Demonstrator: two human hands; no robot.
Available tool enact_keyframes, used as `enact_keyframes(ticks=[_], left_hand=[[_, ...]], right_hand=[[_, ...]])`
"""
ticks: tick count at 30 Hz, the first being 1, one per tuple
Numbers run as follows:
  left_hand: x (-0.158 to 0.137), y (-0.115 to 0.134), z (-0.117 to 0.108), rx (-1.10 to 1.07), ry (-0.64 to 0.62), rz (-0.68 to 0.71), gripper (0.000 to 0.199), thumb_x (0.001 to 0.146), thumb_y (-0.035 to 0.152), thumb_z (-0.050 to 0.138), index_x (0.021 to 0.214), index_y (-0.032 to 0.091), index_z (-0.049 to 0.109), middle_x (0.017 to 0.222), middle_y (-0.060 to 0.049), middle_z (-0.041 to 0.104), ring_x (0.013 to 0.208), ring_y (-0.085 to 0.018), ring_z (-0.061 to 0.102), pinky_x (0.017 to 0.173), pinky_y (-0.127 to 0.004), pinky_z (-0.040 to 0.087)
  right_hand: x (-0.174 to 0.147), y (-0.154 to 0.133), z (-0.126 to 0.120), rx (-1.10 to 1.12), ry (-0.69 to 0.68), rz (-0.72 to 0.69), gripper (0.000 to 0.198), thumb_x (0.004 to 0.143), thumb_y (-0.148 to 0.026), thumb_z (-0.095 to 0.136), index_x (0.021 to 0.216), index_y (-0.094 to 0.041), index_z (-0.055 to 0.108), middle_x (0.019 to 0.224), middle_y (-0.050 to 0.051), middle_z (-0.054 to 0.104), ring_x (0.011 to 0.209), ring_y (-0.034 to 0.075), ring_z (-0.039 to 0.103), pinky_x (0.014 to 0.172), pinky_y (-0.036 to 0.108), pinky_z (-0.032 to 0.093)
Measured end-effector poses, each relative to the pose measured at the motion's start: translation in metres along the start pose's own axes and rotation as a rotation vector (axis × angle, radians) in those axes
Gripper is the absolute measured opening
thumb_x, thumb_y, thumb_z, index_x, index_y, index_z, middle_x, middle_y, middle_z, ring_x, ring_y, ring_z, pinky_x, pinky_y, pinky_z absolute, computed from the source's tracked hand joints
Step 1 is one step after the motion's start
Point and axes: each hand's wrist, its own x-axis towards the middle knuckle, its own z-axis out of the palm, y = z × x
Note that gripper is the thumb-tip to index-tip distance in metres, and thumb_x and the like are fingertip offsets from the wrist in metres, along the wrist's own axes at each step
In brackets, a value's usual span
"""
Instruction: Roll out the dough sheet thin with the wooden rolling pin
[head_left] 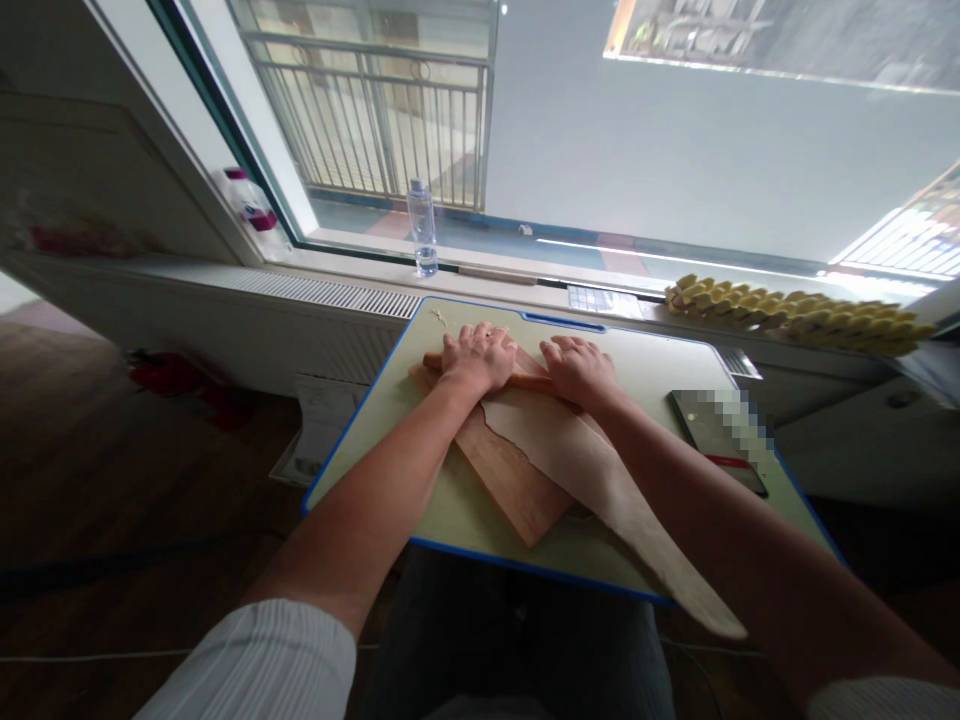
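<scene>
Head view: blue-edged table [675, 365] under window [675, 150], wooden board [517, 485], dark floor [112, 480].

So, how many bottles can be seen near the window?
2. One clear bottle stands upright on the sill, beyond the left hand. A second bottle with a pink cap is in the left corner of the sill, blurred. Others may be hidden.

- Table [660, 370]: pale green top, blue edging.
- Board [517, 485]: reddish-brown wood.
- Dough sheet [592, 470]: beige, plain.
- Sleeve [262, 665]: white, finely ribbed.
- Bottle [422, 228]: clear.
</scene>
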Motion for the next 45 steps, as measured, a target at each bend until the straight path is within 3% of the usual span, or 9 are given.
enact_keyframes(ticks=[8, 14, 24, 31, 36, 40, 45], left_hand=[[0.024, 0.001, -0.001, -0.025, -0.026, 0.002, 0.059, 0.102, 0.052, 0.032, 0.149, 0.032, 0.06, 0.162, -0.009, 0.053, 0.143, -0.036, 0.049, 0.121, -0.064, 0.034], [0.044, 0.004, -0.002, -0.016, -0.053, -0.011, 0.058, 0.102, 0.056, 0.033, 0.145, 0.03, 0.062, 0.159, -0.011, 0.055, 0.143, -0.037, 0.049, 0.121, -0.064, 0.032], [0.053, 0.009, -0.007, -0.001, -0.076, -0.036, 0.06, 0.104, 0.053, 0.031, 0.146, 0.024, 0.061, 0.156, -0.015, 0.057, 0.142, -0.036, 0.05, 0.119, -0.061, 0.035], [0.046, 0.007, -0.003, -0.023, -0.042, -0.035, 0.057, 0.103, 0.054, 0.033, 0.141, 0.027, 0.065, 0.156, -0.013, 0.058, 0.141, -0.037, 0.05, 0.119, -0.063, 0.035], [0.033, 0.004, 0.0, -0.04, 0.012, -0.024, 0.054, 0.102, 0.051, 0.035, 0.139, 0.028, 0.067, 0.153, -0.012, 0.06, 0.138, -0.037, 0.052, 0.118, -0.063, 0.035], [0.015, 0.002, -0.001, -0.033, 0.01, -0.033, 0.054, 0.103, 0.05, 0.032, 0.14, 0.031, 0.066, 0.155, -0.009, 0.06, 0.138, -0.035, 0.053, 0.119, -0.061, 0.036], [-0.017, 0.004, -0.003, -0.015, 0.053, -0.062, 0.054, 0.104, 0.049, 0.032, 0.145, 0.032, 0.062, 0.158, -0.008, 0.058, 0.141, -0.034, 0.052, 0.12, -0.062, 0.033]], right_hand=[[0.029, 0.006, 0.007, 0.154, 0.121, 0.138, 0.057, 0.112, -0.053, 0.028, 0.141, -0.02, 0.066, 0.141, 0.016, 0.069, 0.131, 0.032, 0.06, 0.109, 0.046, 0.043], [0.043, 0.01, 0.007, 0.161, 0.21, 0.15, 0.057, 0.111, -0.054, 0.033, 0.13, -0.017, 0.072, 0.13, 0.017, 0.075, 0.122, 0.034, 0.066, 0.102, 0.044, 0.046], [0.052, 0.012, 0.005, 0.152, 0.18, 0.169, 0.059, 0.111, -0.056, 0.033, 0.127, -0.017, 0.074, 0.128, 0.017, 0.075, 0.121, 0.033, 0.066, 0.101, 0.043, 0.046], [0.044, 0.01, 0.005, 0.151, 0.176, 0.156, 0.06, 0.111, -0.055, 0.029, 0.128, -0.017, 0.073, 0.13, 0.017, 0.074, 0.123, 0.033, 0.065, 0.103, 0.042, 0.045], [0.033, 0.007, 0.001, 0.12, 0.089, 0.115, 0.057, 0.112, -0.052, 0.03, 0.139, -0.019, 0.067, 0.139, 0.018, 0.069, 0.129, 0.034, 0.061, 0.106, 0.045, 0.045], [0.017, 0.002, -0.004, 0.053, 0.026, 0.029, 0.05, 0.11, -0.05, 0.037, 0.142, -0.023, 0.064, 0.145, 0.017, 0.065, 0.132, 0.035, 0.058, 0.108, 0.046, 0.044], [-0.006, -0.003, -0.003, 0.039, 0.056, 0.018, 0.046, 0.11, -0.044, 0.036, 0.141, -0.027, 0.064, 0.144, 0.015, 0.065, 0.132, 0.034, 0.056, 0.107, 0.046, 0.045]])
